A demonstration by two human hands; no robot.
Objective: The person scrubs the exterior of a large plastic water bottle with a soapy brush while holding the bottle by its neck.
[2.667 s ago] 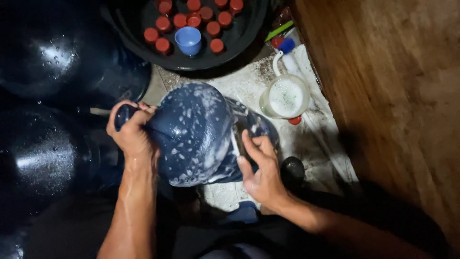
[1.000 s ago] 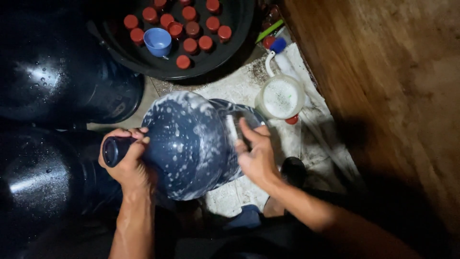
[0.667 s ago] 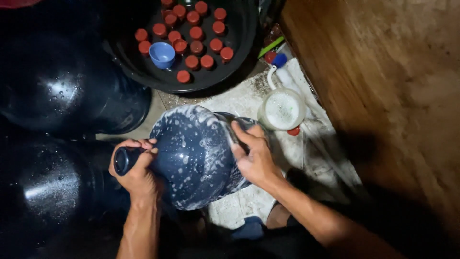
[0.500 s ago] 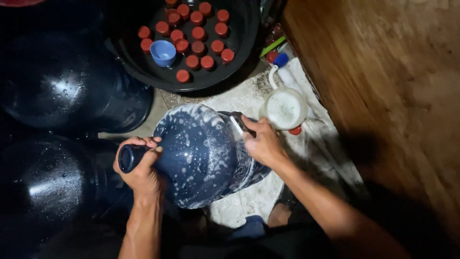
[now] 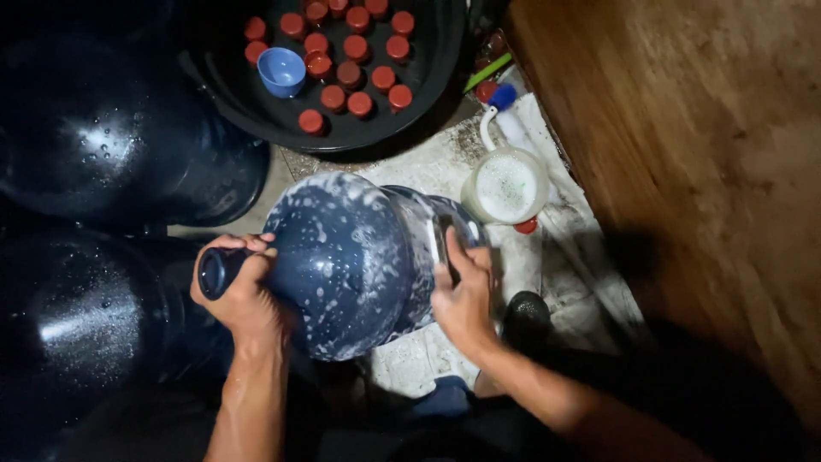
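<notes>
Sideways soapy jug (image 5: 359, 257): neck in left hand (image 5: 242, 295) fingers.

Dim scene lit from above. A worn brown wooden surface (image 5: 684, 154) fills the area right of the right hand. Pale, stained flooring (image 5: 428, 167) shows beyond the hands. Dark, wet, rounded containers (image 5: 94, 154) crowd the side left of the left hand.

Both forearms bare — no sleeves, no gloves; dark clothing below, w/ details unclear.
</notes>
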